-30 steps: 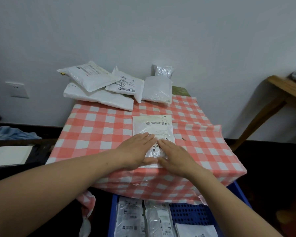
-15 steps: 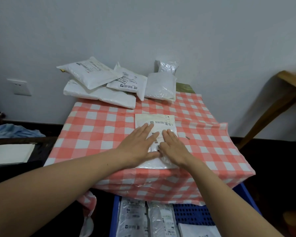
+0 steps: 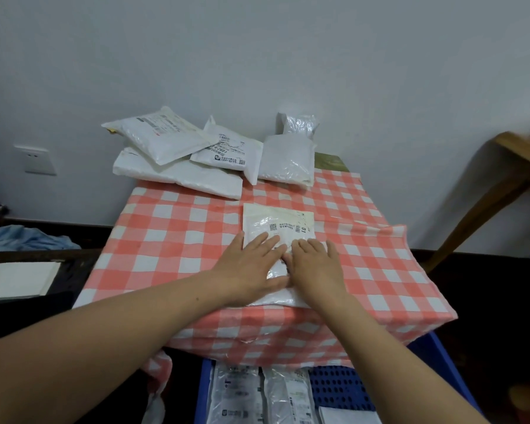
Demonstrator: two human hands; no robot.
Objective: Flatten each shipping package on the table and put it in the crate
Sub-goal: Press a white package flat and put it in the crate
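The flat package (image 3: 276, 220) shows "01" near a QR code (image 3: 273, 227); a rear package (image 3: 227, 148) reads "2601".

2 bare arms: left forearm (image 3: 120, 332) at lower left of the frame, right forearm (image 3: 395, 362) at lower right; left hand (image 3: 254, 267) and right hand (image 3: 314, 267) uncovered.

Tablecloth (image 3: 178, 240) is coral-pink & white check, packages (image 3: 156, 139) white w/ black print, crate (image 3: 337, 387) blue w/ a grid of dark holes, wall (image 3: 288, 56) pale grey, side table (image 3: 520, 154) brown wood, cloth (image 3: 22, 240) at left light blue
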